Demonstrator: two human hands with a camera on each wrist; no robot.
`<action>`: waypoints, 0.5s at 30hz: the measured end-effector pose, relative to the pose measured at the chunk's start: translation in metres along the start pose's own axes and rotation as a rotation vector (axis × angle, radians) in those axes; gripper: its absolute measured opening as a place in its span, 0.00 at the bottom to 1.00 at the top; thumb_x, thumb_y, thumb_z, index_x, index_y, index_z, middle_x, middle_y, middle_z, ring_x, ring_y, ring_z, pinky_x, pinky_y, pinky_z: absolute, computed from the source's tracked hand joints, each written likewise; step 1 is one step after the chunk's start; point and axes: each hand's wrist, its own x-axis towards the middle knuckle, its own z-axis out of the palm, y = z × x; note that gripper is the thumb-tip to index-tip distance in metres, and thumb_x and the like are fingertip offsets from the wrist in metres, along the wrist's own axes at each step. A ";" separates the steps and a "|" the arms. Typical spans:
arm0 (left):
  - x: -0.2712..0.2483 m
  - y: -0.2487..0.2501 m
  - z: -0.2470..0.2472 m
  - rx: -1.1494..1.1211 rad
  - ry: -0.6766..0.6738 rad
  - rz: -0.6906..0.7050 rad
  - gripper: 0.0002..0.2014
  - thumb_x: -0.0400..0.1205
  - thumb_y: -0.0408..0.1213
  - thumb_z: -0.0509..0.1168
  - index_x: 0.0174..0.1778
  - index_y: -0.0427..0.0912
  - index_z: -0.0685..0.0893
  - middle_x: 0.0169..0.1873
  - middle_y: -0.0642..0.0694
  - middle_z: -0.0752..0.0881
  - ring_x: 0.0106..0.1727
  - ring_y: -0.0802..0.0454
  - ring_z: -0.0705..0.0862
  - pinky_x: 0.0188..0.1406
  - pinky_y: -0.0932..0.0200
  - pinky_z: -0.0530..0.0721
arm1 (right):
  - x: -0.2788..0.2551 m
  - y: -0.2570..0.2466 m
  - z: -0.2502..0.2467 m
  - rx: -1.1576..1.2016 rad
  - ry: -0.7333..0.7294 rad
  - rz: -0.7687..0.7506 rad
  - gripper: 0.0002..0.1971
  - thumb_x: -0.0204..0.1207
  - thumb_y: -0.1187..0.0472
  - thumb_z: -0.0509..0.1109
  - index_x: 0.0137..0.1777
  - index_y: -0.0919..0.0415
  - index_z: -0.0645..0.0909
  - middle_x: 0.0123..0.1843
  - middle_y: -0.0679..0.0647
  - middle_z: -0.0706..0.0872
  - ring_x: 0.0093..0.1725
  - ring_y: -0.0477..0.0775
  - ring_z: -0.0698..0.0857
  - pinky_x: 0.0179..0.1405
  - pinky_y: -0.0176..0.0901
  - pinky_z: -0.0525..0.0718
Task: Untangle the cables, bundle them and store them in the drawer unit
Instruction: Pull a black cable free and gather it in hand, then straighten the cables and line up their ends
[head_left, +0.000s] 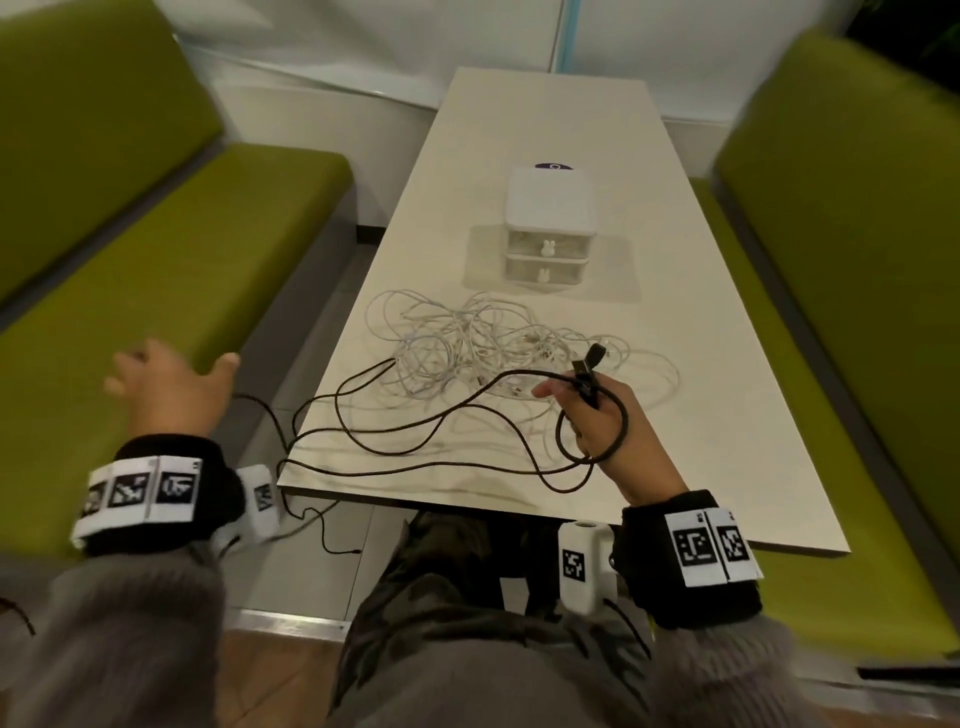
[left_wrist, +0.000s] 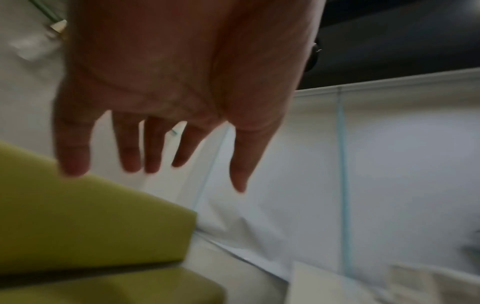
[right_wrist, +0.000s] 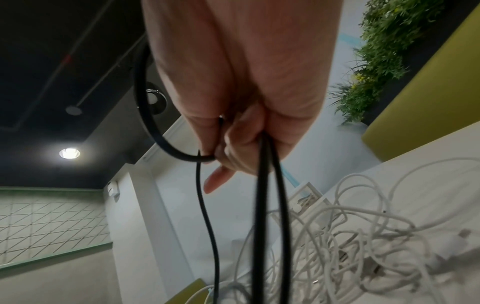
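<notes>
Grey sleeves (head_left: 130, 649) fill the foreground. Loops of black cable (head_left: 415, 415) are gripped by the right hand (head_left: 605, 415) — fingers curled. White cables (head_left: 493, 343) lie tangled on the table (head_left: 701, 441) before the drawer unit (head_left: 548, 223). Left hand (head_left: 166, 387) — fingers spread, nothing held.

I see a black cable (head_left: 415, 423) looped around my right hand (head_left: 602, 415), both plug ends pinched upright between my fingers (head_left: 550, 387); the rest snakes across the near surface (head_left: 727, 415) and hangs off its left edge. Just beyond lies a tangled heap of white cables (head_left: 488, 343), some strands under the black one. Behind it stands a white drawer unit (head_left: 548, 228), two translucent drawers, both closed, with small bunny-shaped knobs.
</notes>
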 end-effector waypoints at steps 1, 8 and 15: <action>-0.019 0.018 0.002 -0.084 0.015 0.167 0.34 0.79 0.48 0.66 0.75 0.32 0.65 0.74 0.29 0.64 0.76 0.31 0.60 0.74 0.39 0.59 | 0.000 -0.001 0.004 -0.017 -0.001 -0.016 0.10 0.82 0.68 0.63 0.45 0.62 0.86 0.27 0.36 0.82 0.31 0.27 0.80 0.35 0.22 0.73; -0.162 0.124 0.018 -0.319 -0.669 1.065 0.29 0.77 0.62 0.62 0.71 0.54 0.72 0.62 0.59 0.79 0.64 0.64 0.74 0.66 0.68 0.68 | -0.003 -0.002 0.026 -0.101 -0.020 -0.057 0.06 0.80 0.56 0.67 0.49 0.53 0.85 0.48 0.51 0.89 0.52 0.50 0.86 0.53 0.41 0.81; -0.133 0.107 0.018 -0.567 -0.406 0.900 0.20 0.78 0.58 0.60 0.31 0.46 0.85 0.26 0.49 0.74 0.29 0.59 0.71 0.32 0.68 0.68 | -0.004 0.005 0.012 0.096 0.116 0.037 0.04 0.81 0.59 0.67 0.54 0.55 0.80 0.32 0.35 0.79 0.30 0.33 0.77 0.35 0.28 0.71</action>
